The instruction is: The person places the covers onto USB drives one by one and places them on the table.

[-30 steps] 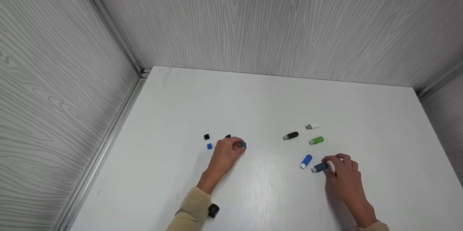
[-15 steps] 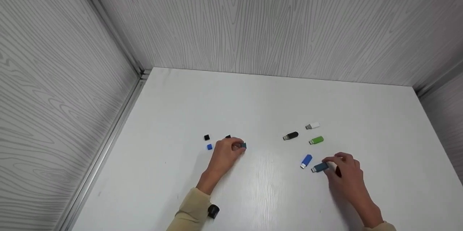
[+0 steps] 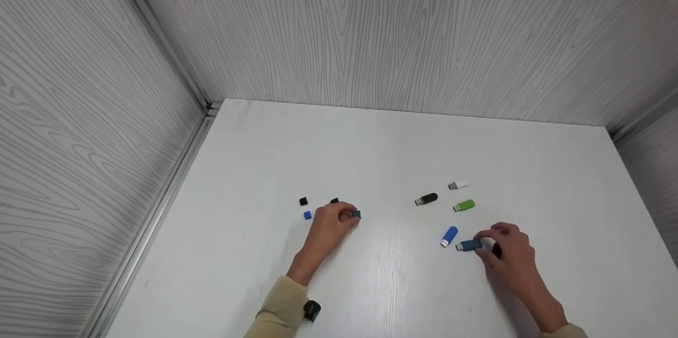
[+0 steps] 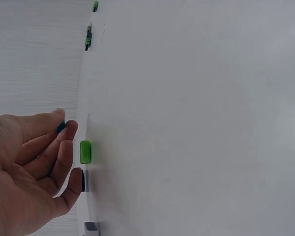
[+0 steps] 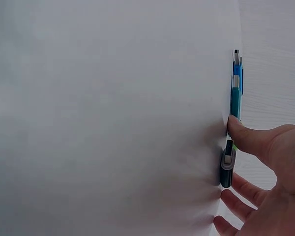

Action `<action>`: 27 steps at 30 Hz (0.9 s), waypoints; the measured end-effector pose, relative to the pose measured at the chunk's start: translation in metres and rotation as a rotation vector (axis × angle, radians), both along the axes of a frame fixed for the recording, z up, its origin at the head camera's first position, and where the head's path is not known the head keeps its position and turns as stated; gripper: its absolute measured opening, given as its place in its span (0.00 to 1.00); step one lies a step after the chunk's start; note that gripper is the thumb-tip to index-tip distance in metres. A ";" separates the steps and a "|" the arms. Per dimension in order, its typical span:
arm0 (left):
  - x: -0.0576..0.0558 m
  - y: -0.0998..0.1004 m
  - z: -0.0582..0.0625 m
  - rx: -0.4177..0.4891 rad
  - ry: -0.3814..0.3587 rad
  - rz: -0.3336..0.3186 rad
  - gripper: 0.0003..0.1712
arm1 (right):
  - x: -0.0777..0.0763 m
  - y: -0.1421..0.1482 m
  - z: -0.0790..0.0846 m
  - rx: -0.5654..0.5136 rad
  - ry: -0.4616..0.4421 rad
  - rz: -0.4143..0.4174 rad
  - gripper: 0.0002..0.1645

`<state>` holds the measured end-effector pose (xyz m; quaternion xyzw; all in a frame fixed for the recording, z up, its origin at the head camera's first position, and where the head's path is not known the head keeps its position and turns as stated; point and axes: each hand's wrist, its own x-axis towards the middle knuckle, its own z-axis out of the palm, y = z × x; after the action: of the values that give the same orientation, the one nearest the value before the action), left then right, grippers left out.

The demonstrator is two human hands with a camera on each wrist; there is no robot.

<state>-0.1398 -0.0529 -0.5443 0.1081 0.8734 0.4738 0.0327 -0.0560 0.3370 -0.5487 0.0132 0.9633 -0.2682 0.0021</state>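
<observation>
In the head view my left hand [image 3: 328,227] pinches a small teal cap [image 3: 356,214] between thumb and index finger, its other fingers curled loosely. A black cap [image 3: 335,200] shows just behind that hand. My right hand [image 3: 511,256] holds the rear end of a teal USB stick [image 3: 468,245] between thumb and index finger; the stick's metal plug points left. A dark USB stick [image 5: 227,167] lies beneath the right palm, mostly hidden from the head view. Close by is a blue USB stick [image 3: 449,236].
Black [image 3: 426,199], white [image 3: 458,184] and green [image 3: 464,205] USB sticks lie beyond the right hand. Left of the left hand are a black cap [image 3: 303,201] and a blue cap [image 3: 307,215]. A green cap [image 4: 85,152] shows in the left wrist view. Grey wood-grain walls [image 3: 371,36] bound the white table.
My right hand has shifted slightly right, and the dark stick now shows in its gap. The teal stick has turned a little and moved slightly right. My left hand stays in place.
</observation>
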 end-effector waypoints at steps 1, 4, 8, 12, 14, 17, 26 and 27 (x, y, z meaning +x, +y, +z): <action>0.000 0.000 0.000 -0.001 -0.001 0.002 0.11 | 0.000 0.000 0.000 0.007 0.007 0.003 0.14; 0.000 0.000 -0.001 -0.003 -0.002 0.003 0.11 | -0.001 0.001 -0.002 0.032 0.027 0.007 0.13; 0.000 0.000 -0.001 0.007 0.003 -0.001 0.11 | -0.002 0.001 -0.002 0.045 0.052 0.006 0.12; 0.000 -0.001 -0.002 0.010 0.004 -0.004 0.11 | -0.003 0.003 -0.002 0.039 0.052 0.002 0.11; 0.000 -0.001 -0.002 0.011 0.001 -0.004 0.11 | -0.004 0.004 -0.003 0.036 0.044 0.000 0.11; 0.000 -0.001 -0.002 0.019 -0.008 -0.002 0.11 | -0.004 0.005 -0.003 0.024 0.034 -0.003 0.11; 0.000 -0.002 -0.001 0.059 -0.040 -0.011 0.11 | -0.004 0.008 -0.001 -0.042 0.007 -0.012 0.12; 0.000 -0.002 -0.001 0.059 -0.041 -0.015 0.11 | -0.004 0.008 -0.001 -0.049 0.005 -0.014 0.12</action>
<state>-0.1402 -0.0545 -0.5450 0.1059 0.8574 0.5011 0.0509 -0.0604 0.3453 -0.5493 0.0189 0.9563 -0.2919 -0.0020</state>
